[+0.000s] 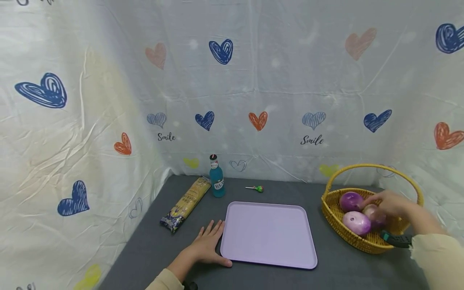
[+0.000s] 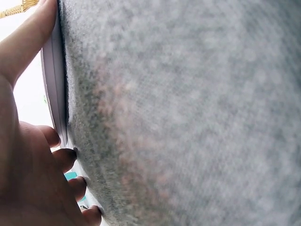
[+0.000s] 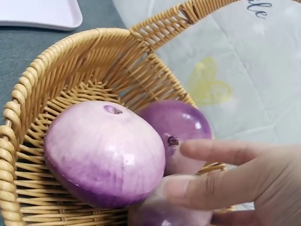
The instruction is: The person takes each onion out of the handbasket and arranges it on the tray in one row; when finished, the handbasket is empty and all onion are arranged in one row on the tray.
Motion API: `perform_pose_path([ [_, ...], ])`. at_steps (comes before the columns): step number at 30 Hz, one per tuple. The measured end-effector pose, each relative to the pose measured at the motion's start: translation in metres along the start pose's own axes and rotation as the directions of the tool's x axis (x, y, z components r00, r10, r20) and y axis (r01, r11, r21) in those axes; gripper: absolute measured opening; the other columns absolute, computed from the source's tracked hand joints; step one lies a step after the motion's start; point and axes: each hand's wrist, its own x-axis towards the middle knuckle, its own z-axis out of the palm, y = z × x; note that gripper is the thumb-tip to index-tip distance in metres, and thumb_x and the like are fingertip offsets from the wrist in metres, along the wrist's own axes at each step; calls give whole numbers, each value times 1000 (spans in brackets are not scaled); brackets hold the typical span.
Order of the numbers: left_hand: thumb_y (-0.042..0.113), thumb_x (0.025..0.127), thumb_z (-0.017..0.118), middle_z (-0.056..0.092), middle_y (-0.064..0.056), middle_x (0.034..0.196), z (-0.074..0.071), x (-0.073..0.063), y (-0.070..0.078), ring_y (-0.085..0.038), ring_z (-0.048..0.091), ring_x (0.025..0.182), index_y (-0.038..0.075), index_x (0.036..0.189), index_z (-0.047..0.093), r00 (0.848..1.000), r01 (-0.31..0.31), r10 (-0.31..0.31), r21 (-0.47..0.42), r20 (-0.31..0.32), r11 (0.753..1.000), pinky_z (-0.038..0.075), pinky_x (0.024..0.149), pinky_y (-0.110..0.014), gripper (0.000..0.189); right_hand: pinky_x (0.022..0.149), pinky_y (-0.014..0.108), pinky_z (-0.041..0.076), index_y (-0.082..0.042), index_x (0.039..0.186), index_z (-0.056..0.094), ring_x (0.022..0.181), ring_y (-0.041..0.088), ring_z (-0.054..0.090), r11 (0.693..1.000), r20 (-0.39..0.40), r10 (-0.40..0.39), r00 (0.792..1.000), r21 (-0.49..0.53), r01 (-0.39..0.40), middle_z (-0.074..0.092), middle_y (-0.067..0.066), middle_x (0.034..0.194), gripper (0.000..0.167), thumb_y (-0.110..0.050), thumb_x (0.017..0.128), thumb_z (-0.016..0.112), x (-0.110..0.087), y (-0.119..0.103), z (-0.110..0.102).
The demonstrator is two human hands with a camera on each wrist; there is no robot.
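Note:
My left hand (image 1: 208, 243) lies with spread fingers on the dark tabletop, along the left side of a lilac tray (image 1: 268, 235). Its thumb reaches the tray's near left corner, and the fingertips lie by the left rim. Over at the right, my right hand (image 1: 393, 203) reaches into a yellow wicker basket (image 1: 328, 211) of purple onions. It grips the rightmost onion (image 3: 164, 214), thumb on top, with the palm side partly hidden. The extended index finger touches the darker onion (image 1: 351, 201) behind. A paler onion (image 3: 103, 155) sits in front.
Left of the tray lies a yellow packet (image 1: 186, 203) with dark blue ends. Beside it stands a blue bottle (image 1: 217, 179). A green-headed lollipop (image 1: 259, 188) lies behind the tray. The basket's handle (image 1: 373, 165) arches above the onions. A heart-printed curtain (image 1: 232, 88) hangs behind the table.

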Motion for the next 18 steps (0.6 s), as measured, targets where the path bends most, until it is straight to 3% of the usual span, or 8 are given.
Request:
perform_pose_path([
  [5,83,65,72,12,-10,170,0,0,0,-40,4,156,14,163,13,1000,-7,7,0,-3,1000,7,120,-68,134,78,44,54,0,122,70,97,29,56,1000,14,-14,1000,-27,15,64,22,116,39,1,83,70,2,1,4],
  [11,81,66,73,13,-10,170,0,-1,1,-40,5,156,14,164,13,1000,0,0,8,-9,1000,8,120,-67,133,78,47,55,-2,118,71,100,32,59,997,-13,-24,1000,-72,23,63,25,117,36,-1,82,74,3,2,7],
  [18,80,67,74,12,-9,171,0,-1,1,-39,4,157,14,164,11,1000,10,-10,15,-4,1000,8,121,-66,133,71,40,54,2,121,70,91,27,58,993,-36,-83,996,-86,79,66,24,112,36,3,85,69,1,0,2],
])
